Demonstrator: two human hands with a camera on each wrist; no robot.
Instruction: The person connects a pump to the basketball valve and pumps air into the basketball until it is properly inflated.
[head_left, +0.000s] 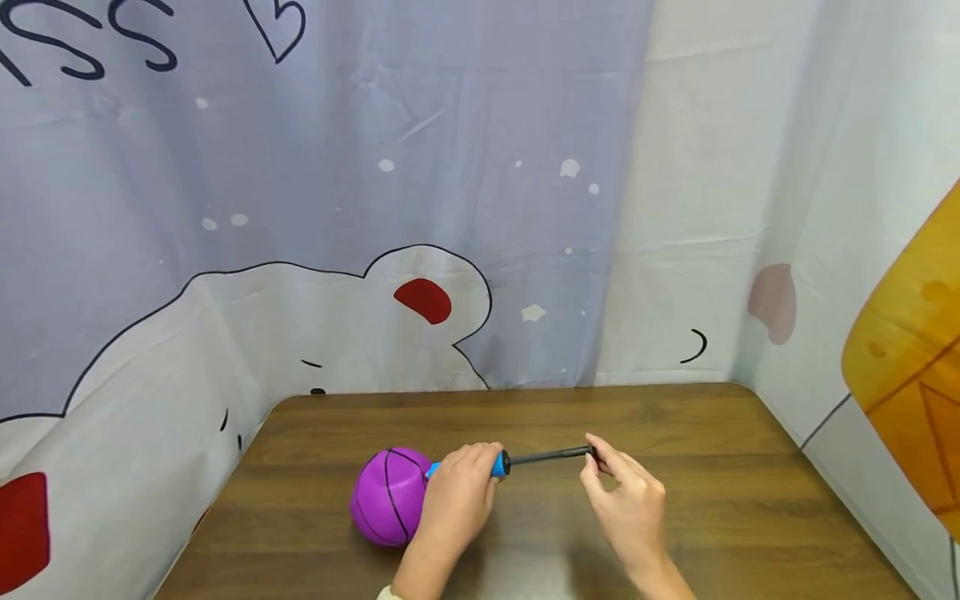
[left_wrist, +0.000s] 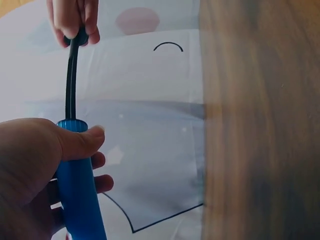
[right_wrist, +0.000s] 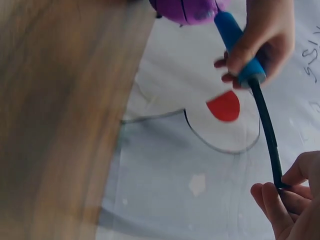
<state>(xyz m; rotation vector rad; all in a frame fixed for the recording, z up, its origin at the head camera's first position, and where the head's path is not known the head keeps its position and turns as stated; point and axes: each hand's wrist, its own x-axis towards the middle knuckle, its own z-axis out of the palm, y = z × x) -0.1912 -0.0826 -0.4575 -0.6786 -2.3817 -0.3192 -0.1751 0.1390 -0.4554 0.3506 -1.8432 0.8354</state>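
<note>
A blue hand pump (left_wrist: 80,185) lies in the grip of my left hand (head_left: 459,496), its fingers and thumb wrapped round the barrel. The pump's black rod (head_left: 551,456) is drawn well out to the right. At the rod's far end my right hand (head_left: 628,500) pinches the small black handle between thumb and fingers. A purple ball (head_left: 390,497) with black lines sits on the table at the left, beside my left hand. The pump's other end meets the ball's side in the right wrist view, with a dent showing in the ball's upper surface.
The brown wooden table (head_left: 720,467) has rounded far corners. A printed curtain (head_left: 525,125) with white bear drawings hangs behind it and along both sides, close to the table's edges.
</note>
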